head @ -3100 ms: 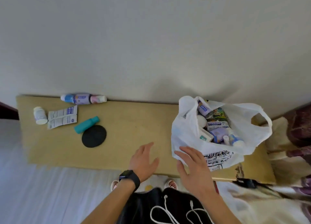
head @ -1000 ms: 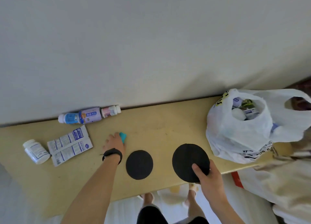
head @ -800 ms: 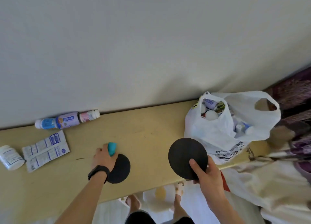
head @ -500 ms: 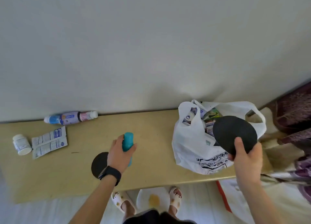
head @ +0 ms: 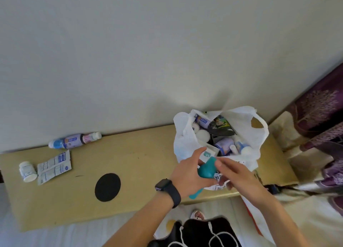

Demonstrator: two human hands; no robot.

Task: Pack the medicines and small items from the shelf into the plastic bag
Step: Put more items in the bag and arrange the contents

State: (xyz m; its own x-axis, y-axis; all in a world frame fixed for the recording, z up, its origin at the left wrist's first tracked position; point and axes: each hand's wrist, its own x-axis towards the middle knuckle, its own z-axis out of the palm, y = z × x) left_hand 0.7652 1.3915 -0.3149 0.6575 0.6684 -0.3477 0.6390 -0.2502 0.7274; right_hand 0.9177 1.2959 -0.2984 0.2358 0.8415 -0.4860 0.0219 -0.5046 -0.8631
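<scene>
**Teal bottle held at the mouth of the filled bag**

The long tan shelf (head: 141, 165) runs along the wall. At its right end sits the white plastic bag (head: 182, 135), its mouth spread open. Inside it are packed a green printed packet (head: 220, 123), a black disc (head: 221, 132) lying on edge, a purple-labelled tub (head: 223, 148), a white ball-shaped item (head: 202, 135), a small blue-and-white box (head: 203, 120) and a few little bottles near the right wall.

Just in front of the bag's near rim, the left hand (head: 187, 176) has its fingers curled round a teal bottle (head: 207, 169), with the bottle's lower end showing below the palm. The right hand (head: 239, 174) is beside it, fingers loosely spread and touching the bottle's top; whether it grips anything cannot be told.

Still on the shelf, well left of the bag: a second black disc (head: 107, 187), a sheet of sachets (head: 54, 166), a bottle lying on its side (head: 74, 141) against the wall, and a small white pill bottle (head: 27, 171) at the far left.
</scene>
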